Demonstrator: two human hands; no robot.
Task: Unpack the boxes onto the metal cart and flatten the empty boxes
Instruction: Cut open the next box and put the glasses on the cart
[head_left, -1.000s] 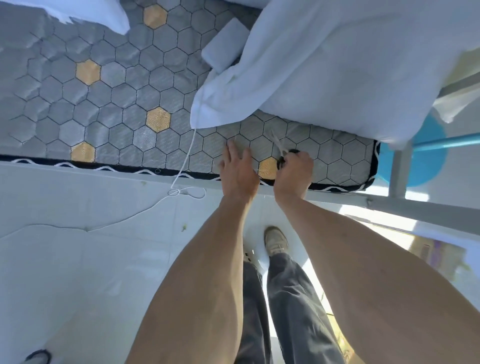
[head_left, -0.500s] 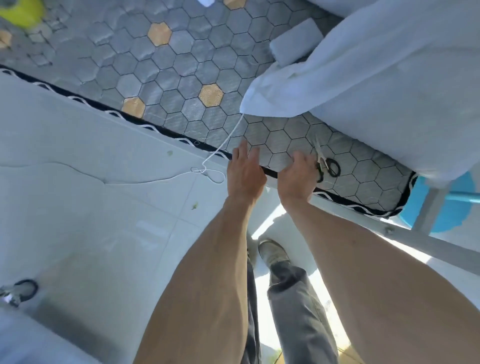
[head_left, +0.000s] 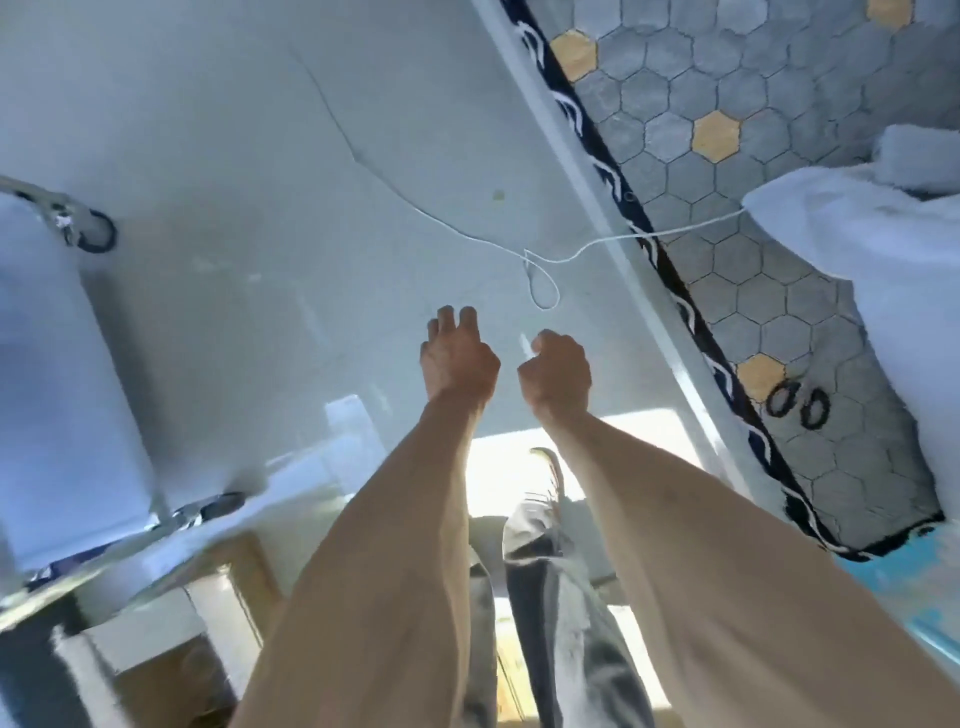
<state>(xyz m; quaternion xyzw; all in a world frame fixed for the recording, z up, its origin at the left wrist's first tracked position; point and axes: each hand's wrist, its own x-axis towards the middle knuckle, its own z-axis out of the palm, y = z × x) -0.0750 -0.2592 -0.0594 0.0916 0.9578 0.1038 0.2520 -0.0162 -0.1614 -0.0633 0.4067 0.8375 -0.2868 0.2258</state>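
Both hands were seen empty over the floor (head_left: 260, 156): the left hand (head_left: 457, 358) loosely open, the right hand (head_left: 556, 374) curled into a fist. A white cord (head_left: 540, 280) looped at twelve o'clock could be snagged. Scissors (head_left: 797, 402) lay on the mattress (head_left: 779, 156) at three o'clock. A cardboard box (head_left: 166, 680), contents unseen, sat at seven o'clock; no metal cart could be identified with certainty.

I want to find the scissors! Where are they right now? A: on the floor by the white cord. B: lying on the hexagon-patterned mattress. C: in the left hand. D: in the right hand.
B: the scissors lie on the hexagon-patterned mattress, their black handle loops showing, apart from both hands.
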